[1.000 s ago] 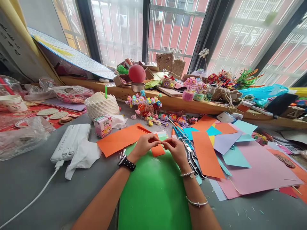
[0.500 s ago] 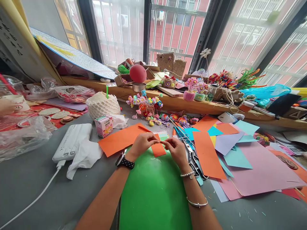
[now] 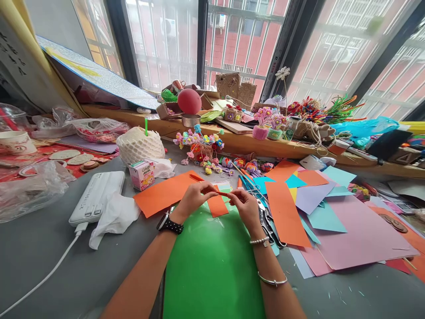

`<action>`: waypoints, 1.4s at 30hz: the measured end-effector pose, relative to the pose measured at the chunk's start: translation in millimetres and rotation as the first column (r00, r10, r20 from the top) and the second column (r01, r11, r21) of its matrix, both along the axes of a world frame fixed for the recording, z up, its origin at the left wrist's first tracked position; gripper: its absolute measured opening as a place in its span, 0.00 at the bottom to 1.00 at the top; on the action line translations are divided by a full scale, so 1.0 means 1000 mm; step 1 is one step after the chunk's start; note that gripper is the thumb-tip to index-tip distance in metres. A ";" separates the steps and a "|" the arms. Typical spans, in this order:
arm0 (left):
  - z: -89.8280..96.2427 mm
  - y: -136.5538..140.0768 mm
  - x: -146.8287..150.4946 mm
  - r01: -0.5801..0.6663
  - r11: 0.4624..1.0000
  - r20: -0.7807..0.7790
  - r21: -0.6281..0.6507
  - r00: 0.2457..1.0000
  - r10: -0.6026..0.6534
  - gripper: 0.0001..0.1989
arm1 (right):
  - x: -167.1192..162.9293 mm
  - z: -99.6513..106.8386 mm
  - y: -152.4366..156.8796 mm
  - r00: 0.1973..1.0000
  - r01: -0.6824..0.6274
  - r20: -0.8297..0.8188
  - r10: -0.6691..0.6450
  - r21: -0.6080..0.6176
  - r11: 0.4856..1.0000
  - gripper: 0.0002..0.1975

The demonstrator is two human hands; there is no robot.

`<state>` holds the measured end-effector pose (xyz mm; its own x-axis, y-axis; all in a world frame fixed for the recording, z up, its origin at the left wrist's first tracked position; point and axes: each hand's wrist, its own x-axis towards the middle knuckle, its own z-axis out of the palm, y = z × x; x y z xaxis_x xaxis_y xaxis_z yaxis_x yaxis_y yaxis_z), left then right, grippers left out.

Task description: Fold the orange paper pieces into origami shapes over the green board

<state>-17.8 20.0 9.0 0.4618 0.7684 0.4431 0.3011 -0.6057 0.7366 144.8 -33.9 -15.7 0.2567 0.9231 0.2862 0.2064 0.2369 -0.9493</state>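
Note:
Between my fingertips a thin orange paper strip (image 3: 223, 193) stretches sideways. My left hand (image 3: 195, 199) pinches its left end, and my right hand (image 3: 245, 206) pinches its right end. Just beneath it lies a small orange paper rectangle (image 3: 217, 207), on the far end of a green mat (image 3: 212, 266). A long orange paper sheet (image 3: 162, 192) rests beyond my left hand. Scissors (image 3: 265, 217) lie close to the right of my right hand, beside another orange sheet (image 3: 285, 215).
Coloured papers (image 3: 361, 235) overlap on the right. At left are a white power bank (image 3: 98, 195) with cable, a crumpled tissue (image 3: 116, 217) and a small pink box (image 3: 141, 174). Craft flowers (image 3: 201, 144) stand behind, before a cluttered window ledge (image 3: 232, 135).
My hands have drawn slightly apart, and more of the orange strip shows between them. Another person's hand by the paper cup at far left has gone out of view.

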 end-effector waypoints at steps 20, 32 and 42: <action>-0.001 0.004 -0.007 -0.063 0.994 0.142 -0.090 0.987 0.076 0.09 | 0.007 -0.003 0.002 0.995 0.051 -0.090 -0.053 -0.019 0.999 0.11; 0.002 0.003 -0.007 -0.065 0.995 0.151 -0.081 0.986 0.076 0.10 | 0.003 0.000 0.000 0.995 -0.017 -0.103 0.013 -0.036 0.999 0.10; 0.001 -0.002 -0.001 0.067 0.978 0.081 -0.196 0.995 -0.052 0.13 | 0.000 -0.001 0.000 1.000 -0.024 0.006 0.024 -0.060 0.998 0.09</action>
